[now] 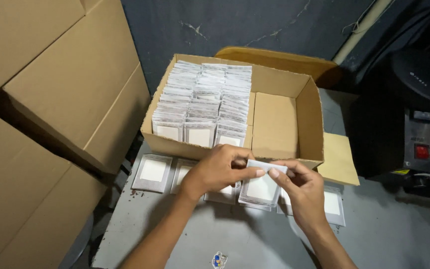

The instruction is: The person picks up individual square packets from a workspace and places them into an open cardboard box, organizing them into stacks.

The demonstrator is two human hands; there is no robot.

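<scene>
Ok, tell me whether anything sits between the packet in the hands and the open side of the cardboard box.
Nothing visible does. The left hand and right hand pinch the packet just below the box's front wall. Only that wall lies between; the bare right half of the box is open from above, beside the stacked packets.

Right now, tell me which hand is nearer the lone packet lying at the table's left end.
Left. The left hand is a short way right of that packet; the right hand is farther right.

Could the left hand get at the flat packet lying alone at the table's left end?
Probably yes. That packet lies uncovered beside the left hand, with nothing between them, though both hands now pinch another packet.
</scene>
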